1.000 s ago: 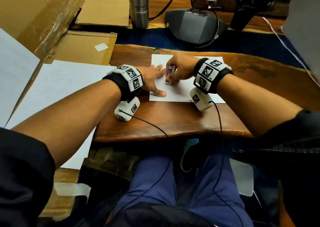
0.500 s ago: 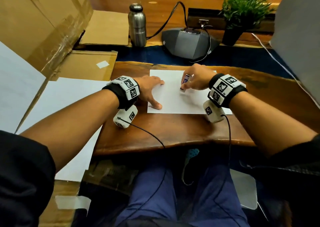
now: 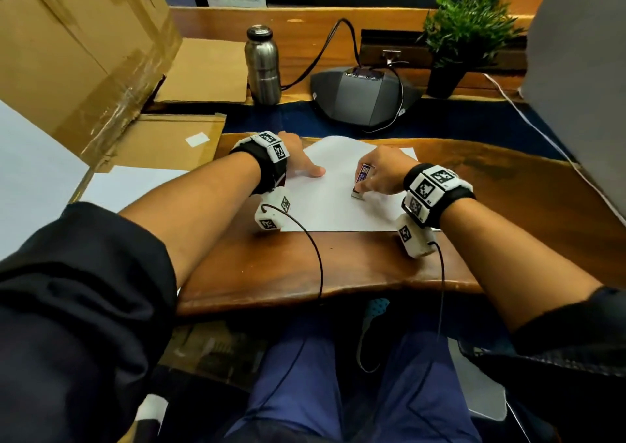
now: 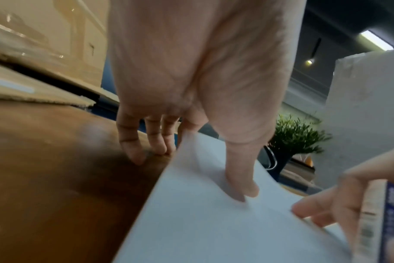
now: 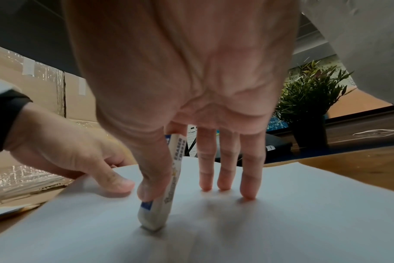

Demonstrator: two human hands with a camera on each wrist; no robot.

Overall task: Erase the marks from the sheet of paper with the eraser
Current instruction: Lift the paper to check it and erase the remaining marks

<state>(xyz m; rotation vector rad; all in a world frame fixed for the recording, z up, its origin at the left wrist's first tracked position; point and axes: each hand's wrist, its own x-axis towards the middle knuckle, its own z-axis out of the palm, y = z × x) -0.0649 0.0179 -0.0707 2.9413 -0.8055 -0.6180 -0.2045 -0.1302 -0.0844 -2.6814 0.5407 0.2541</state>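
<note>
A white sheet of paper [image 3: 332, 205] lies on the wooden table [image 3: 338, 266]. Its far left corner curls up; no marks show plainly on it. My left hand [image 3: 299, 158] rests at that corner. Its thumb [image 4: 243, 185] presses on the sheet and its straight fingers [image 4: 133, 147] touch the wood beside it. My right hand [image 3: 376, 175] pinches a white eraser [image 3: 361, 181] in a blue printed sleeve between thumb and forefinger. In the right wrist view the eraser [image 5: 162, 201] stands tilted with its bare tip on the paper, and the other three fingers [image 5: 225, 174] touch the sheet.
A steel bottle [image 3: 263, 66], a grey conference speaker [image 3: 364, 98] with cables and a potted plant [image 3: 464, 36] stand beyond the table. A big cardboard box [image 3: 78, 53] and large white sheets [image 3: 128, 185] lie to the left. A grey panel [image 3: 582, 70] rises at the right.
My right hand has carried the eraser rightward from beside the left hand, then nearer to me on the sheet. The left hand has shifted to the far left corner, which now curls up.
</note>
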